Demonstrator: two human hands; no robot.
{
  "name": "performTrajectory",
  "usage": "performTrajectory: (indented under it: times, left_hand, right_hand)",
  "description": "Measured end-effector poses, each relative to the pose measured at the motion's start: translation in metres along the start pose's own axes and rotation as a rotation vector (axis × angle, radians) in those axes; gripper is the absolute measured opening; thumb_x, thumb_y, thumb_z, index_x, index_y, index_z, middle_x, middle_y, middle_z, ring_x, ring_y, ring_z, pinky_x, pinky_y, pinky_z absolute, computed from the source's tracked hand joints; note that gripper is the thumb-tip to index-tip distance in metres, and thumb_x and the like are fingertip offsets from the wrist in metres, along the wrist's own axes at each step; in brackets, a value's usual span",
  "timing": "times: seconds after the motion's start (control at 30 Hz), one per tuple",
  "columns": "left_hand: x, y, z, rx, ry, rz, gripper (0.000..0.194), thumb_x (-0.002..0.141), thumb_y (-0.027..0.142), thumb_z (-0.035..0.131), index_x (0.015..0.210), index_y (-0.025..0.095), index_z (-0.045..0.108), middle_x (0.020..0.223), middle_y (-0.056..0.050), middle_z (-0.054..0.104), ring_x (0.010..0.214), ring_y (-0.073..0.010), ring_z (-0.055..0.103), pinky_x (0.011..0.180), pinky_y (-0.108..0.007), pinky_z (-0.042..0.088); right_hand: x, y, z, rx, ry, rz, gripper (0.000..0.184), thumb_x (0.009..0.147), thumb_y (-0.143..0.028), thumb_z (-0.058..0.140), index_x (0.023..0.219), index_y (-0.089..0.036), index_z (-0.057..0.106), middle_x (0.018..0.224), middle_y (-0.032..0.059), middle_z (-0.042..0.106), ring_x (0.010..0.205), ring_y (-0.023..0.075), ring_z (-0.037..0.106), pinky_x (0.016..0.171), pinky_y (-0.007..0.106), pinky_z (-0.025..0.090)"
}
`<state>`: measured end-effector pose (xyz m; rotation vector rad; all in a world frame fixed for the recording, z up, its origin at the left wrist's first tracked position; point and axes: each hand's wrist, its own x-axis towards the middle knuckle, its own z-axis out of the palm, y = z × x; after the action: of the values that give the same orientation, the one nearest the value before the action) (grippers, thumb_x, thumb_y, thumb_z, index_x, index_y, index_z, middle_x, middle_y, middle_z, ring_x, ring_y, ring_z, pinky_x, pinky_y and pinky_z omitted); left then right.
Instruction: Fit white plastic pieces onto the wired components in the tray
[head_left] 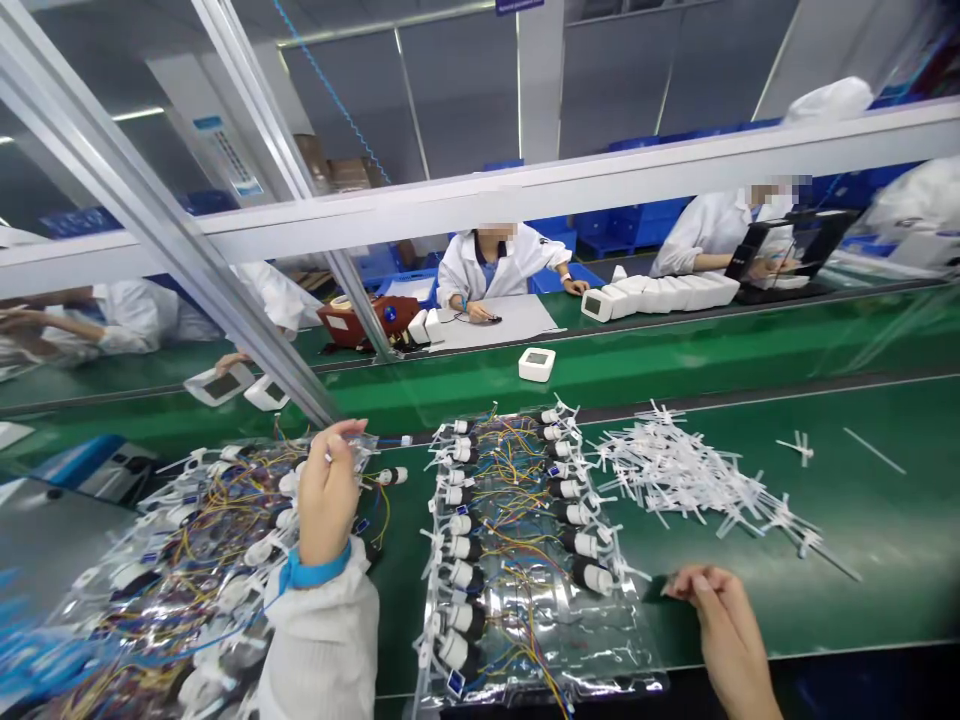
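Note:
My left hand (328, 492), with a blue wristband (315, 568), is raised over the left-hand pile of wired parts (217, 510). Its fingers are curled together; what they hold, if anything, is too small to make out. Just right of it lies a loose white-and-black cylindrical part (391, 476) with coloured wires. A clear plastic tray (555, 655) in the middle carries two columns of similar wired parts (465, 548). Beyond the tray's right edge, my right hand (726, 625) has thumb and fingertips pressed together. Whatever is between them cannot be made out.
White plastic strips (682, 475) lie heaped on the green bench (885, 560), with a few strays to the right. A white square device (537, 364) sits on the green belt (450, 378). Metal posts (262, 110) rise at the left. Co-workers in white coats (517, 265) sit opposite.

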<state>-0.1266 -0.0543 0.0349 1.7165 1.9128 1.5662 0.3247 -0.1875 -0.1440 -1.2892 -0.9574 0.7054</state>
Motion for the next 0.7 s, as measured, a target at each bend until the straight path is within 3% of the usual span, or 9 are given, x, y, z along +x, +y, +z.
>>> performTrajectory:
  times: [0.1,0.2,0.27,0.33,0.5,0.57,0.63,0.7]
  left_hand:
    - [0.014,0.018,0.014,-0.398,0.003,-0.017,0.044,0.102,0.058,0.042,0.110,0.019,0.061,0.097,-0.007,0.070,0.098,-0.0211,0.068,0.091,-0.035,0.054]
    - [0.031,0.032,0.028,-0.656,-0.026,-0.028,0.038,0.098,0.058,0.054,0.095,0.020,0.058,0.061,0.005,0.047,0.059,-0.0128,0.055,0.061,-0.024,0.051]
    - [0.043,0.041,0.034,-0.794,-0.024,-0.026,0.035,0.097,0.055,0.059,0.091,0.021,0.055,0.056,0.008,0.037,0.046,-0.0091,0.040,0.044,-0.018,0.037]
    - [0.053,0.050,0.036,-0.891,-0.026,-0.010,0.032,0.096,0.051,0.062,0.090,0.021,0.055,0.055,0.009,0.035,0.042,-0.0072,0.031,0.039,-0.016,0.027]
    - [0.061,0.069,0.037,-0.977,-0.170,-0.032,0.035,0.094,0.051,0.066,0.090,0.018,0.057,0.056,0.008,0.038,0.043,-0.0057,0.033,0.041,-0.015,0.029]
    - [0.058,0.073,0.041,-1.000,-0.240,-0.062,0.036,0.094,0.053,0.066,0.090,0.018,0.058,0.057,0.008,0.039,0.043,-0.0061,0.037,0.042,-0.015,0.034]
    - [0.052,0.075,0.048,-0.992,-0.272,-0.076,0.036,0.095,0.054,0.063,0.092,0.019,0.057,0.058,0.007,0.041,0.042,-0.0071,0.042,0.041,-0.016,0.037]
    - [0.047,0.074,0.056,-0.931,-0.284,-0.080,0.038,0.096,0.056,0.060,0.093,0.019,0.057,0.060,0.007,0.044,0.040,-0.0072,0.044,0.037,-0.016,0.035]
  right_hand:
    - [0.002,-0.026,0.003,0.089,0.012,0.003,0.027,0.098,-0.042,0.059,0.084,-0.026,0.041,0.072,-0.0023,0.055,0.068,0.0211,0.061,0.079,0.042,0.054]
    - [-0.001,-0.059,0.009,0.270,-0.062,0.048,0.023,0.093,-0.048,0.061,0.092,-0.029,0.048,0.072,-0.0025,0.050,0.054,0.0185,0.052,0.086,0.049,0.051]
    - [-0.005,-0.081,0.015,0.427,-0.133,0.079,0.032,0.089,-0.060,0.058,0.099,-0.030,0.052,0.076,-0.0011,0.047,0.048,0.0159,0.042,0.083,0.052,0.051]
    - [-0.010,-0.101,0.022,0.577,-0.177,0.106,0.040,0.082,-0.065,0.061,0.098,-0.029,0.053,0.078,-0.0015,0.042,0.047,0.0135,0.034,0.083,0.052,0.051]
    - [-0.021,-0.136,0.056,0.964,-0.290,0.222,0.041,0.076,-0.056,0.074,0.097,-0.025,0.058,0.079,-0.0028,0.042,0.054,0.0114,0.029,0.091,0.044,0.047]
    - [-0.029,-0.141,0.083,1.066,-0.382,0.330,0.034,0.081,-0.051,0.076,0.094,-0.023,0.062,0.074,-0.0048,0.042,0.050,0.0088,0.026,0.090,0.040,0.048]
    - [-0.041,-0.138,0.118,1.130,-0.504,0.582,0.019,0.091,-0.039,0.073,0.091,-0.022,0.066,0.064,-0.0086,0.040,0.044,0.0054,0.022,0.080,0.033,0.049]
    - [-0.054,-0.131,0.157,1.137,-0.687,0.899,0.027,0.090,-0.045,0.073,0.099,-0.019,0.070,0.062,-0.0079,0.047,0.041,0.0058,0.033,0.068,0.031,0.050]
